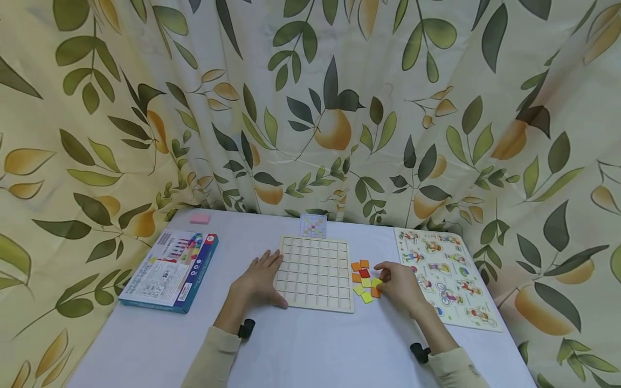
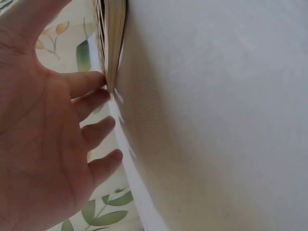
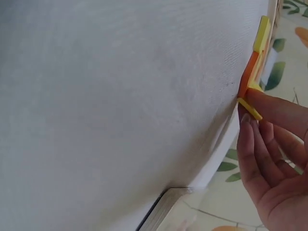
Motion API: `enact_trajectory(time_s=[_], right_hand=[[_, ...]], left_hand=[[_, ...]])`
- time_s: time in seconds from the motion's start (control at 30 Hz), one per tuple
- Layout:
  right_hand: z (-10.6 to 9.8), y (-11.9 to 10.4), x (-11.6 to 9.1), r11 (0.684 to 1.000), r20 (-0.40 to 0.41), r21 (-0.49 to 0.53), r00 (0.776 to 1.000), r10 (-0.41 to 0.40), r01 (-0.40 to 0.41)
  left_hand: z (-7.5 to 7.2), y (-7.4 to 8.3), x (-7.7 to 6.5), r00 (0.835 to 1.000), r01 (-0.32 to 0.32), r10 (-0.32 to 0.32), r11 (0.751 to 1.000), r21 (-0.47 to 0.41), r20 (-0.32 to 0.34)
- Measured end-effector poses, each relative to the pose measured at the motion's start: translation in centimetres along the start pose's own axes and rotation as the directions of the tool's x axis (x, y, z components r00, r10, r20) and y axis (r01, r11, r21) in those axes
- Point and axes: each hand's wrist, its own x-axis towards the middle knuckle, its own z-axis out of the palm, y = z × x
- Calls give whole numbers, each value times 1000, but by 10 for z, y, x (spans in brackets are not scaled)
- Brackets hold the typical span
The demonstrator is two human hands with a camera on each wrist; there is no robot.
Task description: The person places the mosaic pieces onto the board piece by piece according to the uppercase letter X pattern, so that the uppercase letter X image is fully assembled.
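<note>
The gridded board [image 1: 315, 274] is touched at its left edge by the left hand [image 1: 257, 277], which is spread wide. By the right hand [image 1: 401, 285], 1 yellow tile [image 3: 250, 109] is pinched beside the loose tiles [image 1: 358, 290] grouped just right of the board. 1 pattern card [image 1: 313, 226] is set at the board's far edge.
</note>
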Motion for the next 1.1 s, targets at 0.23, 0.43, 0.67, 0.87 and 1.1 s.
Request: enact_trajectory(time_s=[0.23, 0.43, 0.67, 0.87, 1.1], right_hand=[[-4, 2, -1, 999, 8, 40, 1000, 15, -15], [-8, 6, -1, 999, -38, 39, 999, -12, 14], [-9, 0, 5, 998, -87, 40, 995, -47, 51], [-5, -13, 16, 992, -118, 88, 990, -83, 94], [2, -25, 36, 978, -83, 177, 992, -95, 109]], left_hand=[[5, -2, 7, 1000, 23, -23, 999, 33, 1], [-3, 4, 2, 1000, 24, -24, 1000, -3, 10], [-5, 5, -4, 1000, 16, -16, 1000, -2, 6], [-3, 5, -6, 1000, 27, -27, 1000, 14, 1], [-4, 8, -5, 999, 44, -44, 999, 22, -10]])
